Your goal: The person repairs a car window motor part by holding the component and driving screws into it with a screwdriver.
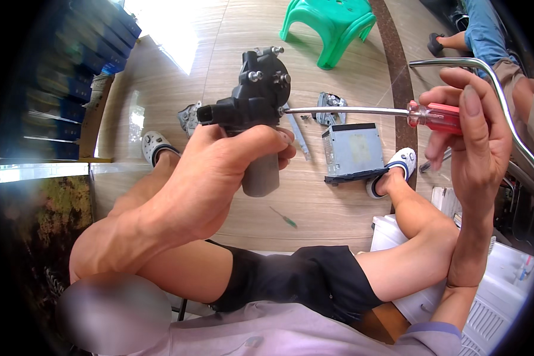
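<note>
A: Where does the work sit relative to the hands?

B: The small electric motor with gearbox (pixel 256 113) is held up in the air by the left hand (pixel 219 172), which is wrapped tight around its grey cylindrical body, the black gear housing standing above the fingers. The motor's long axis runs roughly up and down in the view.

A: And the tool?

B: The right hand (pixel 474 130) is clamped on the red handle of a screwdriver (pixel 362 111). Its shaft lies nearly level, running from the right hand leftward, and the tip meets the right side of the gear housing. So the tool's axis crosses the motor's at about a right angle. The hands are well apart, joined only by the shaft.

A: What's below?

B: A tiled floor (pixel 326 202), not a bench. On it, between the person's feet, lies a grey metal box-shaped unit (pixel 353 148); a small green-handled screwdriver (pixel 285 218) lies nearer the knees, and loose metal parts (pixel 330 107) further out. A green plastic stool (pixel 332 24) stands beyond, with another person's legs at the upper right.
</note>
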### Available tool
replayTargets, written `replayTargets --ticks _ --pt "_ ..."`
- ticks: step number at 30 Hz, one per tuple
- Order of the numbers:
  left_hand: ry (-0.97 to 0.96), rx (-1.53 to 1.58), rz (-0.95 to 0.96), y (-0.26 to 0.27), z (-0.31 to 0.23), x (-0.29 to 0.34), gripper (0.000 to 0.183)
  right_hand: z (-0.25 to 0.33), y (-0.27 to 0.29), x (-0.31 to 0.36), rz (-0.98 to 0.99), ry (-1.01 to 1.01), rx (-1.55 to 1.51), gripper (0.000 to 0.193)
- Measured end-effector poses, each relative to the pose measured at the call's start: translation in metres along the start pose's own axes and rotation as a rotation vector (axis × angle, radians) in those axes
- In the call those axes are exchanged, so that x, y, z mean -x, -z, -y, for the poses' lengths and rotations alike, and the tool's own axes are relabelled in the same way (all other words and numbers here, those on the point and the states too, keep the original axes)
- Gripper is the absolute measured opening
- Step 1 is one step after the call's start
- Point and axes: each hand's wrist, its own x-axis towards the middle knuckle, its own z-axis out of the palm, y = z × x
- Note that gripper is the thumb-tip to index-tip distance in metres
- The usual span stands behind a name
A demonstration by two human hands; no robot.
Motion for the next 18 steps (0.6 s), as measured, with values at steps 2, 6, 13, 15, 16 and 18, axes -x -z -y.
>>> replayTargets --ticks 2,6,13,15,16,18 --pt "0.007 -0.019 0.001 0.000 0.000 0.000 0.027 0.003 -0.001 0.002 0.012 -0.080 -0.015 0.042" --pt "0.030 -0.003 0.003 -0.003 -0.001 0.002 0.029 -0.009 -0.002 -0.001 -0.064 0.190 0.049 0.043" --pt "0.052 -0.018 0.005 -0.008 -0.005 -0.002 0.029 -0.004 0.012 0.006 -0.058 -0.084 -0.059 0.051" --pt "0.046 -0.017 -0.001 -0.007 -0.004 -0.002 0.029 -0.008 0.009 0.004 -0.089 0.172 0.088 0.051" --pt "0.028 -0.015 -0.012 -0.006 -0.002 -0.001 0.029 -0.013 0.008 0.002 -0.094 0.262 0.125 0.052" --pt "0.013 -0.010 -0.006 -0.006 -0.003 -0.001 0.029 -0.017 0.022 0.002 -0.018 0.152 -0.036 0.054"
